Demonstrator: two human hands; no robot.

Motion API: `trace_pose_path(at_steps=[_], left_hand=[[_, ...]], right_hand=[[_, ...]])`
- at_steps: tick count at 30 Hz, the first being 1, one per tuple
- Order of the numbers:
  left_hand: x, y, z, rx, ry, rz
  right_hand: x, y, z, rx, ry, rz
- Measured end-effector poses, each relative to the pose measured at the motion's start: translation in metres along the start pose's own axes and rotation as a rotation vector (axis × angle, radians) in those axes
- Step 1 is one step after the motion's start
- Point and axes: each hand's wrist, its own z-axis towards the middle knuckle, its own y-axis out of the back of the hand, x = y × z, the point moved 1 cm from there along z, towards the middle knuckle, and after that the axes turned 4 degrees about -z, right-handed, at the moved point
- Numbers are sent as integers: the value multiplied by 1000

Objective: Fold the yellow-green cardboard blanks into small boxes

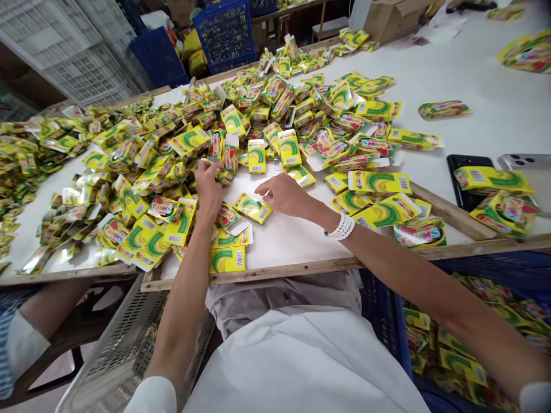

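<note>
My left hand (pixel 208 188) is at the front of a heap of small yellow and green printed cartons, fingers bent round a carton (pixel 224 176) that they partly hide. My right hand (pixel 284 196), with a white beaded bracelet (pixel 343 226) at its wrist, hovers over the bare white patch, index finger stretched out and nothing visible in it. Just below its fingertips lies a flat carton (pixel 253 207). Two cartons stand side by side beyond the hands, a left one (pixel 257 156) and a right one (pixel 288 147). Several more cartons (pixel 228 259) lie near the front edge.
A wooden strip (pixel 451 211) lies at right, beside a dark phone (pixel 467 198) and a silver phone (pixel 523 166) partly covered by packs. Below the wooden table edge (pixel 301 268) are a blue crate (pixel 398 327) of cartons and a pale crate (pixel 99 355). Another person's arm (pixel 55 307) shows at left.
</note>
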Motion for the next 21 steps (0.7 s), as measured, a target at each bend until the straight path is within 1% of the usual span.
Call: trace_pose_path(at_steps=[4, 6, 8, 9, 11, 13, 14, 16, 18, 19, 20, 21], left_hand=[[-4, 4, 3, 45, 21, -3], [-12, 4, 3, 60, 2, -19], [-26, 2, 2, 88, -38, -68], [-34, 0, 1, 106, -60, -105], [-52, -6, -2, 167, -96, -203], [-68, -13, -7, 234, -124, -285], [-74, -15, -9, 265, -130, -305], [-83, -19, -11, 304, -141, -309], [-87, -18, -12, 334, -184, -285], [-87, -16, -12, 351, -219, -275], [-88, -14, -11, 375, -257, -271], [-88, -11, -10, 408, -292, -272]], right_hand=[[-4, -1, 1, -29, -33, -2], [-6, -1, 2, -51, -47, 24], [-7, -1, 4, -104, -70, 99], [-8, 0, 5, -146, -85, 167], [-9, 3, 7, -222, -134, 377], [-11, 7, 10, -234, -221, 653], [-13, 10, 10, -209, -268, 791], [-18, 16, 11, -116, -341, 1032], [-23, 21, 10, -26, -371, 1202], [-25, 22, 10, -2, -385, 1246], [-27, 22, 10, -6, -405, 1256], [-30, 21, 10, -40, -430, 1230]])
